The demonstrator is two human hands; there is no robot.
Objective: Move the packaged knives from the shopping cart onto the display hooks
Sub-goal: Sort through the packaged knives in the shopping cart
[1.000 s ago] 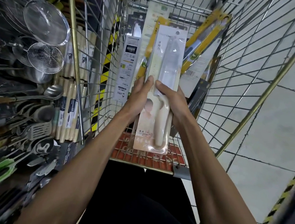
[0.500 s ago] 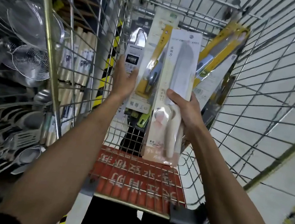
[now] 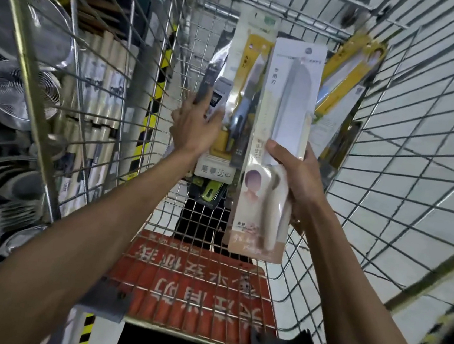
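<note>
Inside the cart [image 3: 31, 87]: knife packs and two hands.
White pack [image 3: 282, 121] stands upright at centre, above the cart floor, with the right hand [image 3: 301, 180] curled round its edge from 4 o'clock. Yellow pack [image 3: 247, 83] leans at 11 o'clock among others in the cart. The left hand [image 3: 193, 131] lies on them; I cannot tell its grip.

Bright even light, glare on knife packaging [image 3: 277, 138] (clear plastic), wide-angle edge distortion, blurry w/ motion
</note>
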